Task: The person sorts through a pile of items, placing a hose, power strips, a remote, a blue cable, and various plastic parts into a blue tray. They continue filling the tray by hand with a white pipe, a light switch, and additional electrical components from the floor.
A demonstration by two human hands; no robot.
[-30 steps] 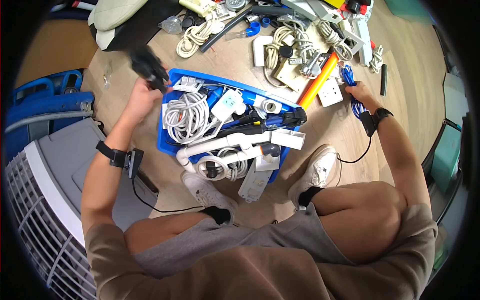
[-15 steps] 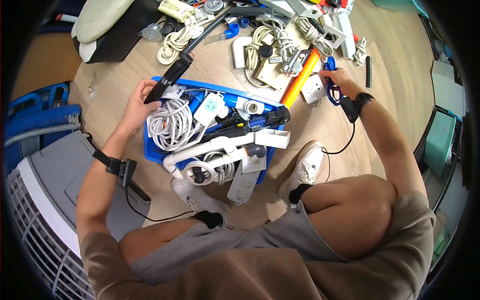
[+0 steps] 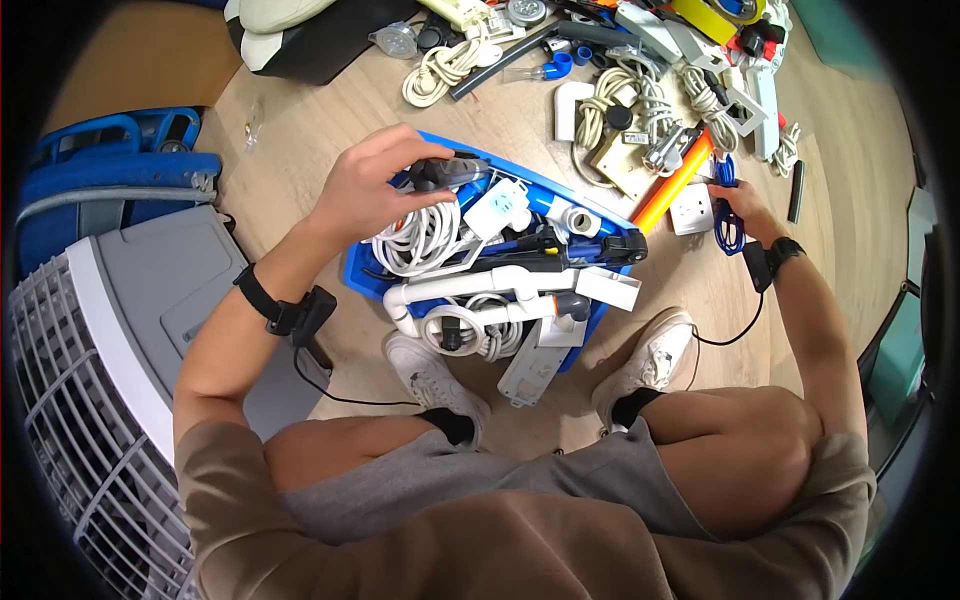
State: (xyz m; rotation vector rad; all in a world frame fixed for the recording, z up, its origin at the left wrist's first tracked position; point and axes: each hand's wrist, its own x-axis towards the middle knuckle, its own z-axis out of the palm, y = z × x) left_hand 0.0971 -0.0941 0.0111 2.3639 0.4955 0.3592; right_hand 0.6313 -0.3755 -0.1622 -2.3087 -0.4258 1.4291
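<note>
A blue bin (image 3: pixel 362 280) between my feet and the pile holds a coiled white cable (image 3: pixel 415 243), white pipes (image 3: pixel 465 287), black tools and a white box. Over its upper left corner, my left hand (image 3: pixel 385 180) grips a black object (image 3: pixel 440 174) between thumb and fingers. My right hand (image 3: pixel 745 208) is closed around a bundled blue cable (image 3: pixel 729 230), right of the bin, beside a white socket plate (image 3: pixel 691 210). An orange tube (image 3: pixel 675 185) slants between the bin and that plate.
A pile of coiled cables (image 3: pixel 650 100), adapters and tapes lies on the floor beyond the bin. At the left are a grey and white crate (image 3: pixel 170 310) and a blue folded item (image 3: pixel 130 185). A black and white seat-like object (image 3: pixel 300 40) stands at the upper left.
The long black object no longer stands up from my left hand, which now grips a dark piece low over the bin. The view has shifted, and my right hand still holds the blue cable.
</note>
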